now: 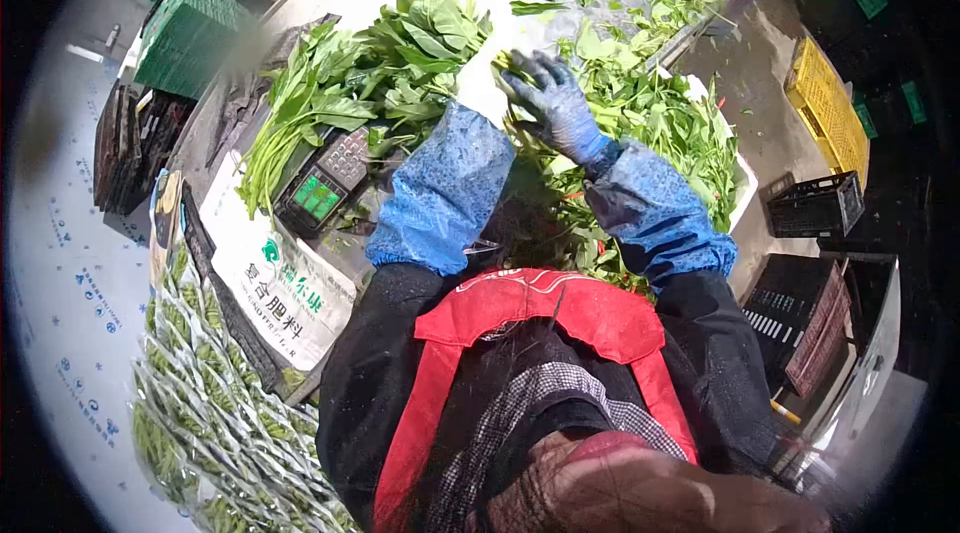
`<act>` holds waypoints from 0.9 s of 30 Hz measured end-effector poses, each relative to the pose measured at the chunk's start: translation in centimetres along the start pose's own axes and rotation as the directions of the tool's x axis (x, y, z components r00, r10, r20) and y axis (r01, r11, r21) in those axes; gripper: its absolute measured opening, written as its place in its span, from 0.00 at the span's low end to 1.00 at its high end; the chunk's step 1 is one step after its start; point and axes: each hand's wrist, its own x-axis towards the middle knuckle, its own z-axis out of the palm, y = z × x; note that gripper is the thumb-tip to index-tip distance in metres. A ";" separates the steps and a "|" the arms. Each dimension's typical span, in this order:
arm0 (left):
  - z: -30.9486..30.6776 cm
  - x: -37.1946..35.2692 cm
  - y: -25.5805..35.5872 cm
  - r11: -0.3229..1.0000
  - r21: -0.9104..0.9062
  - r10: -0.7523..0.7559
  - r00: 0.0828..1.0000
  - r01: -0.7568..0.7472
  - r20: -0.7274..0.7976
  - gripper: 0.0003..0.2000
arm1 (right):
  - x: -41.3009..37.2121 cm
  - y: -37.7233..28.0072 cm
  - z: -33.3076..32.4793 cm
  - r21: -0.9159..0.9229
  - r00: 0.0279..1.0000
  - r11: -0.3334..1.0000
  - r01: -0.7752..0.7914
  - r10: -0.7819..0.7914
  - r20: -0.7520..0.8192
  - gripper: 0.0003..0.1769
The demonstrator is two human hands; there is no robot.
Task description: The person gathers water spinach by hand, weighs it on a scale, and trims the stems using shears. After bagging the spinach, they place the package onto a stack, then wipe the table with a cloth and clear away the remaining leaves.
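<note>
My left hand [484,88] is washed out by glare, so its fingers do not show. It lies against a bunch of leafy green stems [430,33]. My right hand [562,111], in a blue-grey glove, is beside it with fingers spread and fingertips at a few green stems between the two hands. Under and right of that hand spreads a heap of loose leafy greens [660,123], with bits of red among them. Left of my left sleeve, a scale with a lit green display [317,196] is partly covered by long-stemmed greens [265,148].
A printed white fertilizer sack [285,298] drapes the table's left side. Bagged green vegetables [215,413] are piled at lower left. Green crates [190,33] are stacked at upper left. To the right are a yellow crate [828,108] and black crates [815,205].
</note>
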 end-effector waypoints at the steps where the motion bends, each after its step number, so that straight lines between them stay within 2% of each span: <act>1: -0.5 0.7 -0.5 0.998 -0.046 0.057 0.996 -0.053 0.075 0.12 | -0.8 0.4 1.6 0.101 1.000 0.995 0.018 -0.019 0.008 0.31; 2: -1.3 1.0 -0.6 0.998 -0.044 0.041 0.998 -0.039 0.049 0.11 | -1.7 1.2 3.0 0.202 0.999 0.979 0.037 -0.040 0.009 0.24; 3: -1.8 1.3 -0.5 0.999 -0.044 0.030 0.999 -0.029 0.023 0.11 | -2.1 1.2 2.1 0.246 1.000 0.969 -0.005 0.007 -0.006 0.15; 4: -2.3 1.5 -0.3 0.999 -0.003 0.053 0.998 -0.053 -0.021 0.10 | -2.6 1.3 1.6 0.272 0.999 0.962 -0.036 0.027 0.037 0.14; 5: -3.4 1.9 -0.2 0.999 -0.012 0.037 0.999 -0.036 0.032 0.11 | -3.2 1.5 1.2 0.295 0.996 0.953 -0.068 0.047 0.079 0.14; 6: -4.8 2.6 0.0 1.000 -0.021 0.021 0.996 -0.020 0.086 0.11 | -3.9 1.7 0.8 0.390 0.997 0.918 -0.078 0.061 0.057 0.12; 8: -5.8 3.7 0.3 0.998 -0.039 -0.038 0.998 0.040 0.049 0.12 | -5.9 2.9 1.9 0.454 0.977 0.873 -0.176 0.100 0.188 0.11; 9: -5.8 3.7 0.3 1.000 -0.018 -0.004 1.000 0.005 0.006 0.11 | -6.6 3.1 2.2 0.467 0.974 0.857 -0.218 0.157 0.166 0.10; 11: -5.6 3.9 0.5 0.999 -0.002 0.035 0.999 -0.035 -0.031 0.11 | -7.7 3.8 3.2 0.446 0.977 0.871 -0.204 0.154 0.145 0.10; 12: -5.5 3.7 0.8 0.985 0.066 0.159 0.986 -0.156 -0.039 0.11 | -8.0 4.0 3.4 0.431 0.980 0.881 -0.194 0.155 0.123 0.10; 13: -5.3 3.5 1.0 0.952 0.134 0.282 0.959 -0.275 -0.039 0.10 | -8.5 4.0 2.8 0.456 0.953 0.844 -0.282 0.192 0.233 0.11; 14: -5.4 3.4 1.9 0.981 0.000 0.193 0.980 -0.193 -0.040 0.08 | -9.8 4.6 3.2 0.421 0.938 0.849 -0.319 0.218 0.270 0.11; 15: -5.3 2.8 2.7 0.904 0.239 0.366 0.930 -0.353 -0.011 0.07 | -11.4 5.4 3.8 0.385 0.921 0.853 -0.353 0.244 0.304 0.12; 16: -5.5 2.4 3.6 0.745 0.457 0.521 0.852 -0.486 0.058 0.06 | -13.1 6.3 4.3 0.360 0.870 0.817 -0.450 0.309 0.384 0.13; 17: -5.5 3.7 4.6 0.948 0.037 0.319 0.930 -0.317 -0.186 0.04 | -15.2 7.8 5.7 0.400 0.832 0.742 -0.538 0.391 0.395 0.14; 18: -5.4 3.7 5.1 0.945 0.065 0.327 0.915 -0.321 -0.238 0.05 | -17.1 9.0 6.8 0.436 0.782 0.653 -0.619 0.469 0.410 0.16; 19: -5.1 3.7 5.5 0.942 0.092 0.335 0.897 -0.322 -0.288 0.06 | -17.5 9.9 6.5 0.436 0.652 0.486 -0.758 0.576 0.493 0.19; 21: -4.6 3.7 5.7 0.946 0.074 0.324 0.901 -0.317 -0.288 0.06 | -17.9 11.6 6.8 0.630 0.550 0.211 -0.748 0.728 0.409 0.20; 22: -4.5 3.9 5.6 0.934 0.071 0.357 0.891 -0.351 -0.280 0.06 | -17.2 12.4 5.7 0.459 0.603 0.421 -0.783 0.695 0.392 0.27; 23: -4.2 4.0 4.9 0.918 0.065 0.394 0.880 -0.391 -0.265 0.06 | -17.3 12.6 4.7 0.185 0.723 0.699 -0.690 0.666 0.181 0.31; 24: -3.8 3.9 4.6 0.918 0.065 0.394 0.881 -0.391 -0.261 0.06 | -14.6 10.3 0.9 -0.161 0.836 0.827 -0.538 0.548 0.021 0.35; 25: -3.3 3.7 4.3 0.917 0.043 0.393 0.880 -0.397 -0.267 0.06 | -13.6 10.4 0.6 -0.110 0.887 0.882 -0.459 0.462 0.005 0.41; 26: -2.7 3.6 4.0 0.913 0.013 0.396 0.877 -0.408 -0.272 0.06 | -12.0 10.1 -0.1 0.010 0.872 0.873 -0.488 0.487 0.041 0.41; 27: -2.7 3.4 3.9 0.919 0.030 0.391 0.902 -0.393 -0.182 0.06 | -10.1 9.0 -0.4 0.133 0.855 0.845 -0.519 0.512 0.086 0.42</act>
